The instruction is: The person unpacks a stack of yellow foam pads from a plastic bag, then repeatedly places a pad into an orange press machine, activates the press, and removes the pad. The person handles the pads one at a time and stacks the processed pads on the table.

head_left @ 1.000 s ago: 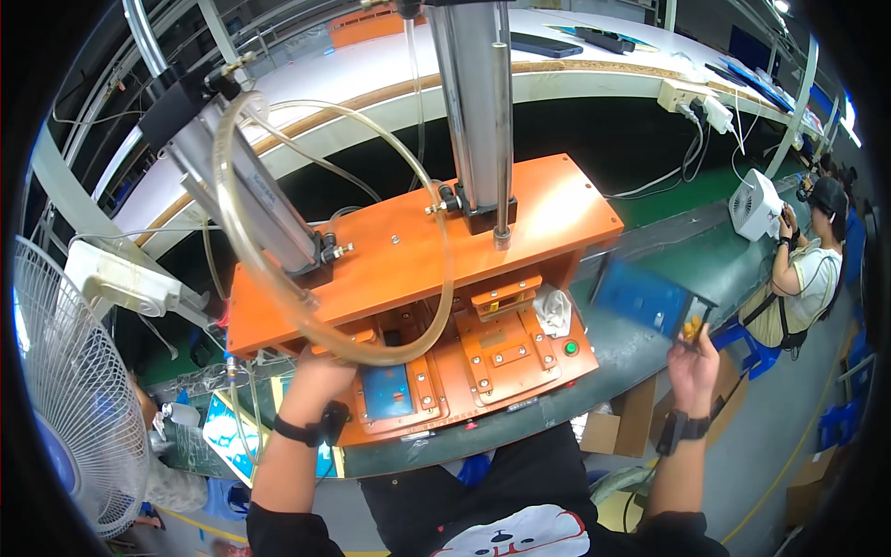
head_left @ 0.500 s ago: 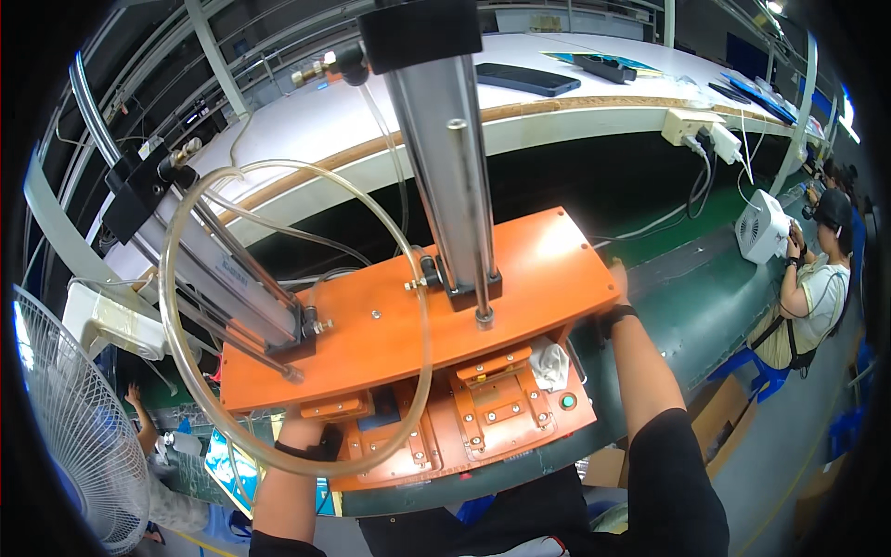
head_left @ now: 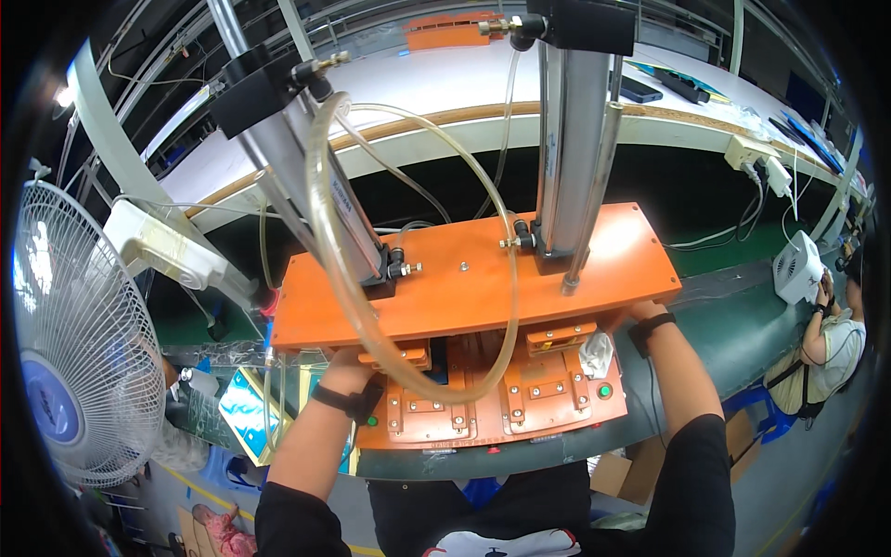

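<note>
**Both hands reach under the orange press plate**

The person stands at an orange pneumatic press point(head_left: 473, 278) set on the dark green counter point(head_left: 733, 325). Its upper plate sits level above a lower orange fixture base point(head_left: 501, 408), and two metal cylinders rise from the plate: the left cylinder point(head_left: 316, 195) tilts toward the far left, while the right cylinder point(head_left: 571, 148) stands nearly upright. A clear hose point(head_left: 339, 269) loops from the left cylinder's top down in front of the plate and back up to a fitting beside the right cylinder.

The left hand point(head_left: 345, 360) goes in under the near left edge of the plate, just above a black wrist strap point(head_left: 345, 401); its fingers are hidden by the plate, so I cannot tell whether they are spread or closed on anything. The right hand point(head_left: 640, 311) reaches under the plate's near right corner, also wearing a black strap point(head_left: 650, 327); its fingers are likewise covered, and its state cannot be told.

On the base, a green button point(head_left: 605, 391) sits at the right, with a crumpled clear wrapper point(head_left: 594, 355) just beyond it. A white fan point(head_left: 74, 362) stands at the far left. To the right, another person point(head_left: 835, 343) sits beside a small white box point(head_left: 798, 267).
</note>
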